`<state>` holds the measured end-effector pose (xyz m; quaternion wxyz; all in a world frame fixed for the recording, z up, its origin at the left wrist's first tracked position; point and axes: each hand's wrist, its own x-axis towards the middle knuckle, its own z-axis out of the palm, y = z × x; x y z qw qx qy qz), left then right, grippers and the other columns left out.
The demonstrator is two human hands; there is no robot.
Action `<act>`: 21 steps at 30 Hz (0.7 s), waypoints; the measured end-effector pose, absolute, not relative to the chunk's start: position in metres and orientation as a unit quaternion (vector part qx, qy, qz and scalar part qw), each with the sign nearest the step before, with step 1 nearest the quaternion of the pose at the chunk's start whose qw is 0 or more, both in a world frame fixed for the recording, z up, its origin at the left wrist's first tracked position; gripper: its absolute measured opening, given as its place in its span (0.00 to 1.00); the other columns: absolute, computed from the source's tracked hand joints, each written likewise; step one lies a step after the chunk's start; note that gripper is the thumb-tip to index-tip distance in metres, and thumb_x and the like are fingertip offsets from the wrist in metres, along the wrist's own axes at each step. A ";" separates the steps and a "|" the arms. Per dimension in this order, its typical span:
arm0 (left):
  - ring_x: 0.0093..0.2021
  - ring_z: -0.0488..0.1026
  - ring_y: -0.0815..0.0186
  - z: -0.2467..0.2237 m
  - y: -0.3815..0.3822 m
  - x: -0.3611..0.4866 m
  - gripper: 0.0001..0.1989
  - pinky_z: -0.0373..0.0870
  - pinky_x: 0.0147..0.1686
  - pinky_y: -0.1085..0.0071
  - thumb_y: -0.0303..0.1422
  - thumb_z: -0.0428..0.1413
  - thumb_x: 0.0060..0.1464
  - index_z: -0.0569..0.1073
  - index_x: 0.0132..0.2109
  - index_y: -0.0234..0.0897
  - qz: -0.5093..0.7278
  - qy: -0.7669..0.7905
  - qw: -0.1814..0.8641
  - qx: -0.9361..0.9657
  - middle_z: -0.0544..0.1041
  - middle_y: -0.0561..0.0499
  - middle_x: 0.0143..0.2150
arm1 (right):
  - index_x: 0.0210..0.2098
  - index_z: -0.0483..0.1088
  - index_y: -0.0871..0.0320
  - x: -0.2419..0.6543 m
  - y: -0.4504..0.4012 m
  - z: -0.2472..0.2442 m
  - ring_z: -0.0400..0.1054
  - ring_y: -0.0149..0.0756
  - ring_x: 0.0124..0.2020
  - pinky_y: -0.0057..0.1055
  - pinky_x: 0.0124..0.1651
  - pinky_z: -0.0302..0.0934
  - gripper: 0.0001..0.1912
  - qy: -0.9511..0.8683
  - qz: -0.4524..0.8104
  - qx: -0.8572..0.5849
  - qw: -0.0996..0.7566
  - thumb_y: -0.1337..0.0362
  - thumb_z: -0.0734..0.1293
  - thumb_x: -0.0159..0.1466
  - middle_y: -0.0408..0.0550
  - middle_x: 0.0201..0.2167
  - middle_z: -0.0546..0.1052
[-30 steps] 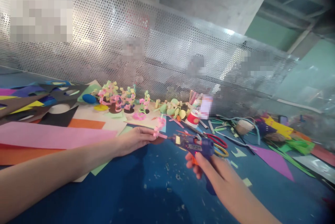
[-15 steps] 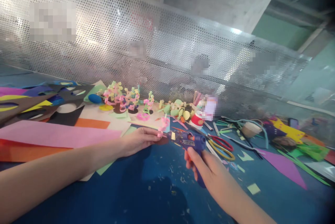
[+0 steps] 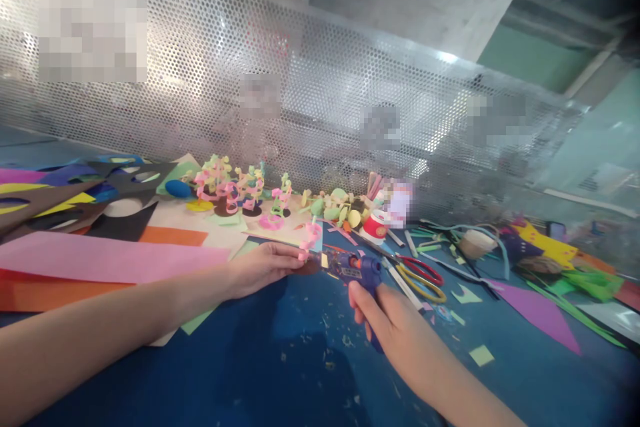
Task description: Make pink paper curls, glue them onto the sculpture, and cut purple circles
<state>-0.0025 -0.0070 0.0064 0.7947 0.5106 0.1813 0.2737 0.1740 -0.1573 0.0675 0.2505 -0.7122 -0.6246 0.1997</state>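
My right hand (image 3: 387,317) is wrapped round the handle of a blue hot glue gun (image 3: 353,266), its nozzle pointing left. With closed fingertips my left hand (image 3: 263,268) pinches a small craft piece, a pink curled strip (image 3: 311,239) standing up from a brown disc (image 3: 309,268). The gun's tip is close beside the base of the strip; whether it touches I cannot tell. Behind the hands stand several finished-looking curled craft pieces (image 3: 253,190) in pink, yellow and green on round bases. A pink ring (image 3: 271,222) lies near them.
Red-handled (image 3: 423,270) and yellow-handled scissors (image 3: 425,286) lie right of the gun. Beyond are a red and white cup (image 3: 375,227), strips, scraps and a purple sheet (image 3: 535,314). Coloured sheets (image 3: 110,255) cover the left of the blue table (image 3: 225,374). A perforated metal screen (image 3: 320,80) runs behind.
The glue gun and my right hand have shifted slightly left, bringing the nozzle closer in against the craft piece. My left hand keeps its pinch, and the view has moved a little.
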 end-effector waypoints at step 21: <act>0.44 0.74 0.64 0.008 -0.008 -0.002 0.09 0.61 0.53 0.69 0.26 0.62 0.43 0.78 0.36 0.33 0.276 0.197 0.792 0.508 0.79 0.46 0.40 | 0.24 0.58 0.53 0.169 -0.158 0.074 0.67 0.41 0.30 0.32 0.31 0.57 0.23 -0.649 0.134 -0.721 0.201 0.45 0.47 0.63 0.47 0.21 0.68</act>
